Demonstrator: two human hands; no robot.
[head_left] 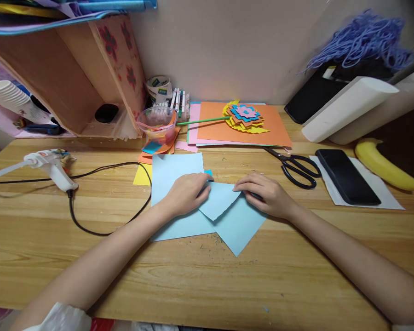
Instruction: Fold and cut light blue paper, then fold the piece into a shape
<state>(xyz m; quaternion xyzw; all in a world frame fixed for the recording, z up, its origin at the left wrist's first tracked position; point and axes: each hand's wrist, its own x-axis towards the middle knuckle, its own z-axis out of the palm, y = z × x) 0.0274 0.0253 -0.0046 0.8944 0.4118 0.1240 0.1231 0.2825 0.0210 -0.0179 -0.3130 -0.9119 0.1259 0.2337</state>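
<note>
Folded paper (237, 225) lies between left grip (186, 194) and right grip (268, 195).

The scene is lit evenly by soft, moderate light, and the middle of the counter (193, 280) is shown clearly, its grain readable. The wall (227, 50) is rendered a dull grey, faintly warmed low down. The inside of the box (72, 64) at far left is left in brownish shade, while the far right corner, beyond the banana (386, 168), is sunk into near-black. A soft shadow is cast beneath the right hand (267, 195), and the folded blue paper (239, 230) is shaded under its flap. Objects toward both sides are stretched and tilted by wide-angle distortion; fine detail in the yarn (362, 43) is slightly softened.
</note>
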